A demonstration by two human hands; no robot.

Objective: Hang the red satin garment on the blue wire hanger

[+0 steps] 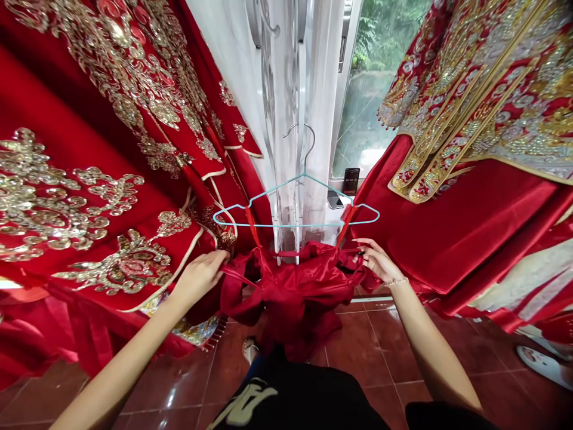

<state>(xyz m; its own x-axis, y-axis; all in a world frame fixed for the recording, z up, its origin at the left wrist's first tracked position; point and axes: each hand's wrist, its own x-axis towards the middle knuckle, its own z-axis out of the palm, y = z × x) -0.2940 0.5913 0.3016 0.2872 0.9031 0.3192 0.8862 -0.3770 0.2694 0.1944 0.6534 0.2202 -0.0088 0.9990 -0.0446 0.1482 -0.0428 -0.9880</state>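
While a gold-embroidered red robe [85, 203] hangs at far left, the left hand [199, 278] pinches a thin strap [237, 276] between closed fingers. A crumpled red satin garment [290, 292] dangles between the hands, its straps rising to a pale blue wire hanger [286, 224]. The right hand [378, 263] seems to pinch its edge, though the fingers are hard to make out. A loosened pinch could let the satin slide toward the tiled floor [358, 352].
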